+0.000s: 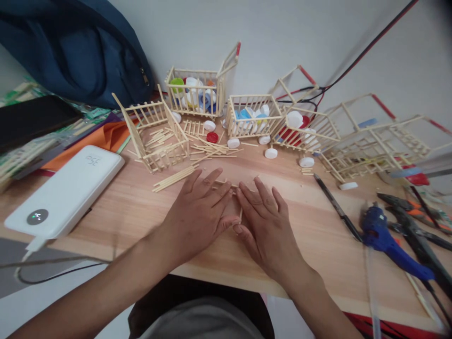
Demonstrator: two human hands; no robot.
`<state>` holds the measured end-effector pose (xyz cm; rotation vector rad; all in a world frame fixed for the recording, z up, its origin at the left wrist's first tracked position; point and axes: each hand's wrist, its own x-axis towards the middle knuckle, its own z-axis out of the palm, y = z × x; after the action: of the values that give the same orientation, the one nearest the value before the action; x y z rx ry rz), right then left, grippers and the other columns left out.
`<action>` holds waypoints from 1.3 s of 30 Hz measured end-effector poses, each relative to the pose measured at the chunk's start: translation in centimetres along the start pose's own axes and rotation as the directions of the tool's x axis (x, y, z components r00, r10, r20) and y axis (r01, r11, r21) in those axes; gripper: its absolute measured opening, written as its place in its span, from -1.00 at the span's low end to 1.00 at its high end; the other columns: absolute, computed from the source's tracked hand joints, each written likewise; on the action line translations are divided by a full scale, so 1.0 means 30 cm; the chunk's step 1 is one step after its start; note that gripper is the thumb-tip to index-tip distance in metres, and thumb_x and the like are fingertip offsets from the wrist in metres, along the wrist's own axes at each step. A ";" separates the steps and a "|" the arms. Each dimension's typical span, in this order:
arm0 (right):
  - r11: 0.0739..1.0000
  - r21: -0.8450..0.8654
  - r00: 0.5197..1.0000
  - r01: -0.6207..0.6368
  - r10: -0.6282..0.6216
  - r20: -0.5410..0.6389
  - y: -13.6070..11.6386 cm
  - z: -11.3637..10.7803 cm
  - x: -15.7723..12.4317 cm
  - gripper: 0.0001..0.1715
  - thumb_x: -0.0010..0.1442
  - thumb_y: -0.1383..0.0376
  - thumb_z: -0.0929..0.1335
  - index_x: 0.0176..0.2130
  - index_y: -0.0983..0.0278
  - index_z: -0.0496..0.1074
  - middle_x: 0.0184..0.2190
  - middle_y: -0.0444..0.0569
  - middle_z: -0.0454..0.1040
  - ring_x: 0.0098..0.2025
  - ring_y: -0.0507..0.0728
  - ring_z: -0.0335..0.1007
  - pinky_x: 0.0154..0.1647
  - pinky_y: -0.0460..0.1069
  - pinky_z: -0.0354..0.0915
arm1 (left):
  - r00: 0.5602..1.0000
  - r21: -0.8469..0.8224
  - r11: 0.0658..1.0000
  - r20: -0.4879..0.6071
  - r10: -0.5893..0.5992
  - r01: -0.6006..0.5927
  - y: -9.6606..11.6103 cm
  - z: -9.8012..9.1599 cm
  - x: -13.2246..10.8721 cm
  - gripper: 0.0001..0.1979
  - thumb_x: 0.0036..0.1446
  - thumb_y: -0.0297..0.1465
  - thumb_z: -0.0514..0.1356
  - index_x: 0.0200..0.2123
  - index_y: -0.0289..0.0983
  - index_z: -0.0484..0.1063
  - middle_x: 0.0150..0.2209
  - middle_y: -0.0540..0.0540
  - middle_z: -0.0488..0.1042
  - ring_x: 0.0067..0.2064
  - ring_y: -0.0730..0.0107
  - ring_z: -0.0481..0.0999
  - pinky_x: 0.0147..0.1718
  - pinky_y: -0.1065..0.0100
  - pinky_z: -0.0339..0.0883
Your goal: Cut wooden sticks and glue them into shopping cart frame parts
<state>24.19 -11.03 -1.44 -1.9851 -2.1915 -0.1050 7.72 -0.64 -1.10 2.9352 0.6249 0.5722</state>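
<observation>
My left hand (197, 214) lies palm down on the wooden table, its fingers stretched out and slightly spread. Beside it, my right hand (268, 221) is flat too, fingers extended, with the thumbs almost meeting. Partly covered by both hands are thin wooden sticks (241, 213); how they are joined is hidden. A small bundle of loose sticks (174, 178) lies just beyond my left fingertips. Behind it stands an open-sided stick basket (164, 160), near a scattered pile of sticks (215, 149) and a red bottle cap (212, 137).
Several miniature stick carts (254, 117) with cap wheels line the back. A white power bank (67, 193) and dark phone (33, 123) are left, below a blue bag (81, 52). At right are a pen (337, 206), blue glue gun (391, 247) and pliers (416, 235).
</observation>
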 end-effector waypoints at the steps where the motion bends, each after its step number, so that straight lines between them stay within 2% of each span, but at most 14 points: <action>1: 1.000 -0.003 1.000 0.002 -0.002 -0.001 0.000 -0.001 0.000 -0.36 0.33 0.11 0.15 0.28 0.36 0.15 0.32 0.02 0.10 0.41 0.29 -0.29 0.33 0.32 -0.18 | 1.000 0.003 1.000 -0.002 0.002 -0.002 0.000 0.001 0.001 -0.57 0.31 -0.19 0.00 0.10 -0.30 0.37 0.13 -0.12 0.43 0.28 0.04 0.18 0.25 -0.13 -0.03; 7: 0.999 -0.032 1.000 0.010 -0.010 0.017 0.000 -0.006 -0.001 -0.34 0.33 0.12 0.16 0.29 0.39 0.13 0.34 0.01 0.06 0.41 0.31 -0.35 0.33 0.35 -0.21 | 1.000 0.015 1.000 -0.012 -0.003 0.004 0.002 -0.004 0.004 -0.56 0.32 -0.18 -0.03 0.09 -0.30 0.37 0.11 -0.10 0.45 0.28 0.05 0.18 0.26 -0.14 -0.06; 11: 1.000 -0.027 1.000 0.009 -0.008 0.010 -0.009 0.000 0.004 -0.31 0.33 0.10 0.15 0.31 0.40 0.07 0.36 0.01 -0.03 0.42 0.29 -0.40 0.34 0.34 -0.22 | 1.000 0.020 1.000 -0.014 -0.014 0.015 0.004 -0.002 0.005 -0.60 0.31 -0.21 0.02 0.10 -0.29 0.37 0.09 -0.11 0.46 0.28 0.05 0.19 0.26 -0.15 -0.05; 21: 1.000 0.018 0.999 0.003 -0.004 0.043 -0.025 0.000 0.013 -0.30 0.34 0.04 0.13 0.29 0.41 0.13 0.35 0.00 0.02 0.41 0.26 -0.36 0.37 0.31 -0.27 | 0.999 0.018 0.999 0.001 -0.033 0.033 0.014 -0.014 0.011 -0.68 0.30 -0.29 0.02 0.05 -0.20 0.39 0.07 -0.06 0.48 0.27 0.00 0.20 0.23 -0.19 -0.04; 25: 1.000 0.003 0.999 0.014 -0.014 0.037 -0.017 -0.001 0.010 -0.32 0.35 0.08 0.13 0.30 0.39 0.12 0.34 -0.02 0.04 0.42 0.27 -0.41 0.36 0.35 -0.24 | 0.999 0.038 0.999 -0.026 -0.026 0.027 0.009 -0.004 0.005 -0.67 0.30 -0.32 0.03 0.07 -0.23 0.39 0.07 -0.05 0.48 0.28 0.04 0.19 0.24 -0.20 -0.06; 29: 1.000 -0.031 1.000 0.006 -0.005 0.014 -0.008 0.003 0.003 -0.32 0.34 0.13 0.14 0.32 0.42 0.06 0.36 0.03 -0.04 0.41 0.31 -0.42 0.33 0.39 -0.19 | 0.998 0.059 0.998 -0.061 -0.017 0.021 0.007 0.002 0.002 -0.70 0.26 -0.32 0.09 0.03 -0.22 0.42 0.05 -0.07 0.49 0.27 0.07 0.21 0.25 -0.20 -0.06; 35: 1.000 -0.013 1.000 -0.004 0.004 0.007 -0.010 0.006 -0.001 -0.38 0.34 0.14 0.16 0.28 0.35 0.16 0.33 -0.02 0.07 0.41 0.29 -0.35 0.35 0.36 -0.24 | 0.998 0.037 0.999 -0.050 -0.035 0.037 0.012 -0.007 0.003 -0.71 0.29 -0.33 0.04 -0.01 -0.15 0.46 0.06 -0.02 0.49 0.27 0.05 0.22 0.25 -0.21 -0.07; 39: 1.000 -0.014 1.000 -0.006 0.007 0.003 -0.015 -0.003 0.004 -0.38 0.33 0.13 0.17 0.28 0.36 0.17 0.31 -0.03 0.12 0.40 0.30 -0.30 0.35 0.36 -0.27 | 0.998 -0.016 0.999 -0.053 -0.041 0.040 -0.009 -0.014 -0.002 -0.69 0.30 -0.36 0.00 0.01 -0.19 0.45 0.05 -0.06 0.50 0.27 0.09 0.21 0.25 -0.22 -0.09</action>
<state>23.73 -10.97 -1.29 -2.0010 -2.1919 -0.1174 7.41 -0.40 -0.78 2.8948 0.6809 0.6498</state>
